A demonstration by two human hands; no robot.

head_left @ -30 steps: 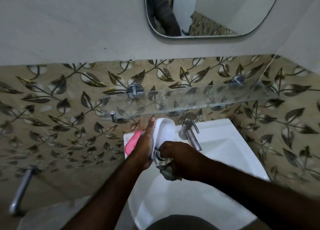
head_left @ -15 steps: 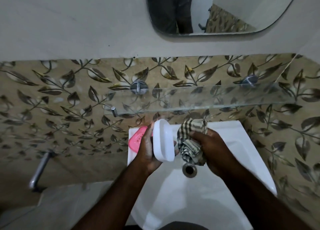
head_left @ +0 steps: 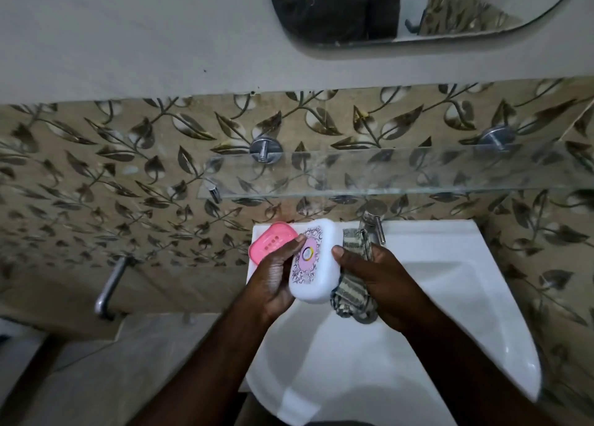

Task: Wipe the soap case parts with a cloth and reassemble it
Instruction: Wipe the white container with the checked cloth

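From your head camera: your left hand (head_left: 273,281) holds the white soap case lid (head_left: 315,265) over the sink (head_left: 434,297), fingers closed on its edge. Your right hand (head_left: 376,281) clutches the striped cloth (head_left: 350,300), thumb touching the lid (label writing unreadable). The pink tray (head_left: 271,245) lies on the sink's rim.

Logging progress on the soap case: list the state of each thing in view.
White plastic soap case lid: held in both hands, label up.
Pink slotted soap tray: separate, resting on the sink's corner.
Striped cloth: bunched in right hand.
Left hand: gripping the lid.
Chrome tap: no water visible.
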